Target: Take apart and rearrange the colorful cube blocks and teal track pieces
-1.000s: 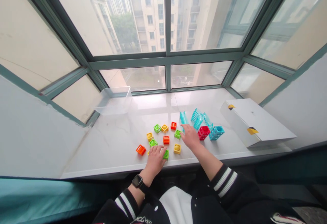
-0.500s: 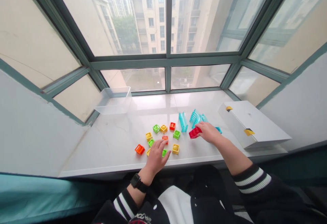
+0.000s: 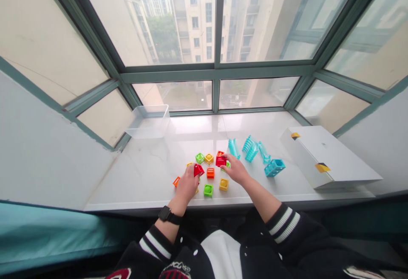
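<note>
My left hand (image 3: 187, 184) is closed on a red block (image 3: 198, 170), held above the loose blocks. Another red block (image 3: 220, 160) is pinched in my right hand (image 3: 234, 168), a short way to the right. Between the hands lie an orange block (image 3: 210, 173) and, nearer me, a green block (image 3: 208, 190). A yellow block (image 3: 224, 184) sits below my right hand. Farther back are a second green block (image 3: 199, 158) and a second yellow block (image 3: 208, 159). My left hand partly hides several blocks, including an orange one (image 3: 176, 181) at its left.
Clear turquoise track pieces (image 3: 250, 148) and a turquoise block (image 3: 274, 167) lie to the right on the white sill (image 3: 134, 177). A white box (image 3: 334, 156) stands at far right. A clear plastic bin (image 3: 149, 122) is at back left, by the window.
My right hand has moved left from beside the turquoise pieces, still with red in it. My left hand has risen off the blocks and now holds a red block too. The view has shifted slightly.
</note>
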Demonstrator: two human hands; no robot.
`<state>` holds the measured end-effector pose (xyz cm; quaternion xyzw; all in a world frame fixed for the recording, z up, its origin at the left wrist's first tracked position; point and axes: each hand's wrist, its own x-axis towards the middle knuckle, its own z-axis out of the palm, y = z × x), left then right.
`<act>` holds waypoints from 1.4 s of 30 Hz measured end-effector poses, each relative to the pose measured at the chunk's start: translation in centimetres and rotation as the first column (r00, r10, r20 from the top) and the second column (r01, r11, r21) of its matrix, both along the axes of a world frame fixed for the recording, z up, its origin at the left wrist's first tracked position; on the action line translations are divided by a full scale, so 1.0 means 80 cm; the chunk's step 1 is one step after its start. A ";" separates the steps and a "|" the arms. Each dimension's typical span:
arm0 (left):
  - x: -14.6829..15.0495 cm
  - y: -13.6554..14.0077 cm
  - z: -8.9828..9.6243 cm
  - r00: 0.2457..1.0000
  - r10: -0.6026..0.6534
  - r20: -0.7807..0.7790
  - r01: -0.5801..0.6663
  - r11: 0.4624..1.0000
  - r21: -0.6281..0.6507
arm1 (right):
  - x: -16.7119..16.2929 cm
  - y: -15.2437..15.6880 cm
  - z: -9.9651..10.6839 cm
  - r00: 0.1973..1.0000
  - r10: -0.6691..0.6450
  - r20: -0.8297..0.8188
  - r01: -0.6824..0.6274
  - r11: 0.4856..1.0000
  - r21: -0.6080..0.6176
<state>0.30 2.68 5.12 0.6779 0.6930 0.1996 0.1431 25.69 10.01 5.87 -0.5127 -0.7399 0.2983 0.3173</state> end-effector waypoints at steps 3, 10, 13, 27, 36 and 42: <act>0.003 0.006 0.011 0.993 -0.023 -0.118 0.014 0.997 -0.081 | -0.027 0.021 -0.020 0.978 -0.015 0.209 0.017 1.000 -0.009; 0.033 0.016 0.014 0.941 -0.210 -0.264 0.129 0.947 -0.295 | -0.055 0.035 -0.059 0.902 -0.034 0.431 0.032 0.999 0.012; 0.031 0.015 0.011 0.941 -0.225 -0.254 0.133 0.934 -0.332 | -0.051 0.033 -0.071 0.906 -0.040 0.422 0.020 0.998 0.052; 0.014 0.082 0.010 0.991 -0.114 -0.065 0.115 0.993 0.016 | 0.064 -0.058 -0.051 0.987 -0.156 0.035 0.140 0.948 0.287; -0.018 0.077 -0.028 0.993 -0.047 -0.109 0.062 0.988 0.142 | 0.213 -0.063 0.015 0.758 -0.623 0.195 0.507 0.750 0.425; -0.070 -0.010 -0.072 0.976 0.185 -0.113 -0.170 0.977 0.132 | 0.268 -0.027 -0.029 0.710 -0.515 0.481 0.539 0.836 0.101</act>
